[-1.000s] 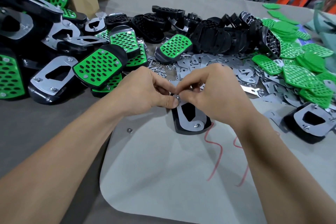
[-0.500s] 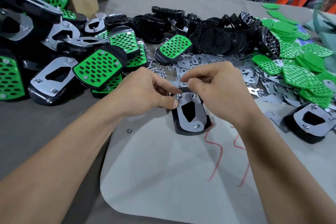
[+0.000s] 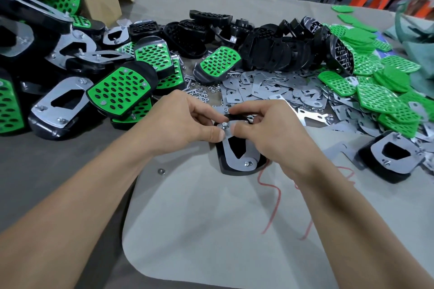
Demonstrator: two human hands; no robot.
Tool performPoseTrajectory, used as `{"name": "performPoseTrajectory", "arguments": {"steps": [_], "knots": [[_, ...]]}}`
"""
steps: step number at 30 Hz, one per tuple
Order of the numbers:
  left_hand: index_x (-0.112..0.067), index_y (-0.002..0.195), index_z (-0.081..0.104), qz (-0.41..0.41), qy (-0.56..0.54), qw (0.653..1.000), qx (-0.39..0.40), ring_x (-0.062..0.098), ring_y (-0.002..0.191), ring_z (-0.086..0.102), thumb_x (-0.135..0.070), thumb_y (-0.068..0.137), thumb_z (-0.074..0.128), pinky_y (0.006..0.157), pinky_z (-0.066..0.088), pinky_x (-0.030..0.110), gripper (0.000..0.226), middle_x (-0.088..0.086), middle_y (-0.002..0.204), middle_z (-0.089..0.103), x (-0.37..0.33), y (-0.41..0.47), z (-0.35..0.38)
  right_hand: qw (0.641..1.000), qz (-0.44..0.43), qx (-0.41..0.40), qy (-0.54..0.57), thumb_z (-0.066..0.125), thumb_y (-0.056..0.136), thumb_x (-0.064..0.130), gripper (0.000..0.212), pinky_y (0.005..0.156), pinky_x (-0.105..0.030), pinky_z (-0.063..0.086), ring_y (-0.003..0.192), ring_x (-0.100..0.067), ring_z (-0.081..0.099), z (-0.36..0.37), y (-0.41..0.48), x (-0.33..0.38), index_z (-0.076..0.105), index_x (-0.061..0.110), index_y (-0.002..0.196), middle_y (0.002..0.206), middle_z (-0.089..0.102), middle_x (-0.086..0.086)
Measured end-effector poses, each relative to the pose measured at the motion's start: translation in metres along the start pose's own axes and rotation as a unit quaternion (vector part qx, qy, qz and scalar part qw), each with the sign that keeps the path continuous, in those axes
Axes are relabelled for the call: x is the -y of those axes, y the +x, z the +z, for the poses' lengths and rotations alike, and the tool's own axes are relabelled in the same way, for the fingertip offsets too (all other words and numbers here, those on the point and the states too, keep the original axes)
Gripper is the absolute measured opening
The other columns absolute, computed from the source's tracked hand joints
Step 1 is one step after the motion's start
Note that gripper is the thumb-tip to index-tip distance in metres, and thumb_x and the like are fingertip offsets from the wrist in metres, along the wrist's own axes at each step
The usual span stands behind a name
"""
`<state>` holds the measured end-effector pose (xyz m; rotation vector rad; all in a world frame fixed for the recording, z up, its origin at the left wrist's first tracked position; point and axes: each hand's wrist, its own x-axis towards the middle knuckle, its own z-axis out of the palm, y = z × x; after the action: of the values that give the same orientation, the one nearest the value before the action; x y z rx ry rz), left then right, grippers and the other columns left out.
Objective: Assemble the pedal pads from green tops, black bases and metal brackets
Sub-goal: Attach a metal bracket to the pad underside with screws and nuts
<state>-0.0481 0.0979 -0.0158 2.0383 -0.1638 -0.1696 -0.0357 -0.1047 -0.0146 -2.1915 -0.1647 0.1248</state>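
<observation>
A pedal pad (image 3: 237, 159) lies bracket-up on the grey mat: black base, silver metal bracket with a dark cut-out and a nut at its near end. My left hand (image 3: 185, 122) holds the pad's far left corner, thumb pressed on the bracket. My right hand (image 3: 270, 134) curls over the far right part, its thumb and fingers pinching a small nut (image 3: 225, 125) on the upper bolt. The pad's far end is hidden under my fingers.
Finished green-topped pads (image 3: 119, 91) are heaped at the left. Black bases (image 3: 270, 51) pile at the back, loose brackets (image 3: 270, 91) and nuts (image 3: 199, 96) just beyond my hands, green tops (image 3: 380, 96) at the right. Another bracketed pad (image 3: 392, 159) lies right. A lone nut (image 3: 161, 171) lies on the mat edge.
My right hand has come back down from above the pad onto the upper bolt, beside my left thumb. The pad and my left hand stay in place.
</observation>
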Motion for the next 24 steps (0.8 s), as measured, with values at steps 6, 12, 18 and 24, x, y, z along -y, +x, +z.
{"name": "performPoseTrajectory", "arguments": {"steps": [6, 12, 18, 24], "knots": [[-0.033, 0.08, 0.083, 0.019, -0.053, 0.997, -0.054, 0.011, 0.068, 0.07, -0.052, 0.053, 0.092, 0.068, 0.052, 0.031, 0.034, 0.0, 0.073, 0.077, 0.001, 0.0, 0.007, 1.0, 0.015, -0.001, 0.021, 0.079, 0.08, 0.021, 0.03, 0.057, -0.013, 0.035, 0.054, 0.003, 0.047, 0.002, 0.0, 0.001, 0.078, 0.031, 0.108, 0.047, 0.047, 0.028], [-0.035, 0.074, 0.082, 0.025, -0.023, 0.996, -0.078, 0.002, 0.062, 0.062, -0.026, 0.07, 0.093, 0.065, 0.046, 0.018, 0.015, -0.005, 0.067, 0.075, 0.001, 0.001, 0.012, 1.0, 0.0, 0.006, 0.014, 0.076, 0.083, 0.02, 0.029, 0.069, -0.013, 0.043, 0.073, 0.003, 0.058, 0.001, 0.0, 0.001, 0.078, 0.03, 0.11, 0.067, 0.058, 0.028], [-0.03, 0.089, 0.084, 0.044, 0.007, 0.998, -0.04, 0.006, 0.069, 0.061, -0.014, 0.08, 0.087, 0.067, 0.046, 0.02, 0.019, -0.008, 0.073, 0.073, -0.003, -0.003, 0.007, 1.0, -0.01, 0.011, 0.008, 0.072, 0.084, 0.015, 0.028, 0.051, -0.004, 0.035, 0.054, 0.011, 0.052, 0.001, 0.0, 0.001, 0.079, 0.03, 0.106, 0.047, 0.051, 0.034], [-0.03, 0.075, 0.082, 0.029, -0.016, 0.995, -0.095, 0.005, 0.058, 0.058, -0.031, 0.064, 0.096, 0.058, 0.045, 0.02, 0.018, -0.004, 0.064, 0.072, -0.002, -0.004, 0.011, 1.0, -0.007, 0.012, 0.007, 0.076, 0.083, 0.02, 0.029, 0.049, -0.003, 0.034, 0.052, 0.013, 0.051, 0.001, 0.001, 0.001, 0.078, 0.032, 0.109, 0.043, 0.045, 0.036]]}}
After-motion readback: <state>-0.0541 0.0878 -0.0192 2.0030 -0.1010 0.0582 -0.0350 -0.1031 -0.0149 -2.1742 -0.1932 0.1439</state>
